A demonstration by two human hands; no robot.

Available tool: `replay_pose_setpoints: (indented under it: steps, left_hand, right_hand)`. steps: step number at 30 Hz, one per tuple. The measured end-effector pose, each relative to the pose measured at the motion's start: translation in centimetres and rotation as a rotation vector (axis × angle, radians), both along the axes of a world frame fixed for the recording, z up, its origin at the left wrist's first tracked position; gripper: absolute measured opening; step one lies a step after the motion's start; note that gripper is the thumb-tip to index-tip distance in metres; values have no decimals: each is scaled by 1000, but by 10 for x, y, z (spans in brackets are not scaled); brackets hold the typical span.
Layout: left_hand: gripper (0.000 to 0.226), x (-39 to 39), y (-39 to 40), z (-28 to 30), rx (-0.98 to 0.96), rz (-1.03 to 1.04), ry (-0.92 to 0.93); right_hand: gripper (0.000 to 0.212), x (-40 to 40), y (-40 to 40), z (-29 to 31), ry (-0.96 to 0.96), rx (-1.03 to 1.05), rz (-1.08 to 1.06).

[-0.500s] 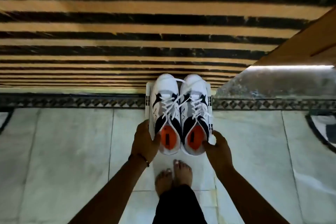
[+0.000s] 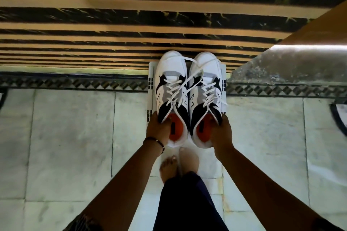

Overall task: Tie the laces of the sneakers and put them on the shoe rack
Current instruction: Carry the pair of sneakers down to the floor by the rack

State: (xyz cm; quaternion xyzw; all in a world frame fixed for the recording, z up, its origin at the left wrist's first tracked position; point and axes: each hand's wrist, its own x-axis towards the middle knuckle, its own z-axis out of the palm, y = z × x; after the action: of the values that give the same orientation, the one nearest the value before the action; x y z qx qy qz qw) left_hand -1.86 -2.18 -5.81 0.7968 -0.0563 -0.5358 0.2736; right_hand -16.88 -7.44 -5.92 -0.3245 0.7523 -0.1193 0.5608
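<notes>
While the left hand [image 2: 159,130] and right hand [image 2: 221,133] are gripping the sneakers [image 2: 189,88] by their heels at frame centre, fingers hooked inside, loose laces [image 2: 180,88] are risking snagging or tripping.

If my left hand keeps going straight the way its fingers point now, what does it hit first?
The left hand already grips the heel of the left sneaker, fingers over the collar. Going forward, it would likely press into the orange insole toward the tongue. Depth inside the shoe is unclear.

Bare arms, thin dark bracelet [image 2: 155,141] on left wrist; dark trousers [image 2: 187,204]; bare feet [image 2: 178,163].
</notes>
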Motion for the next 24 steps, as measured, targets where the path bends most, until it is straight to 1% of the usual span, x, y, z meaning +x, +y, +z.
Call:
replay_pose_setpoints:
  steps: [2, 7, 11, 14, 17, 21, 24]
  left_hand:
    - [39, -6, -2, -1, 5, 39, -41]
    - [34, -16, -4, -2, -19, 116, -164]
    - [33, -18, 2, -1, -56, 138, -201]
    - [40, -24, 14, 3, -112, 171, -192]
    - [35, -34, 37, 14, -177, 188, -216]
    - [34, -52, 85, 30, -267, 232, -206]
    - [32, -68, 134, 41, -303, 255, -170]
  right_hand:
    - [40, 0, 2, -1, 17, -10, 15]
    - [41, 2, 4, -6, 19, -66, 36]
    - [43, 0, 8, -8, -12, -93, 51]
    - [46, -5, 15, -1, -50, -131, 60]
    - [46, -12, 34, 11, -94, -205, 91]
    - [38, -27, 80, 31, -159, -289, 90]
    - [36, -45, 129, 40, -134, -299, 100]
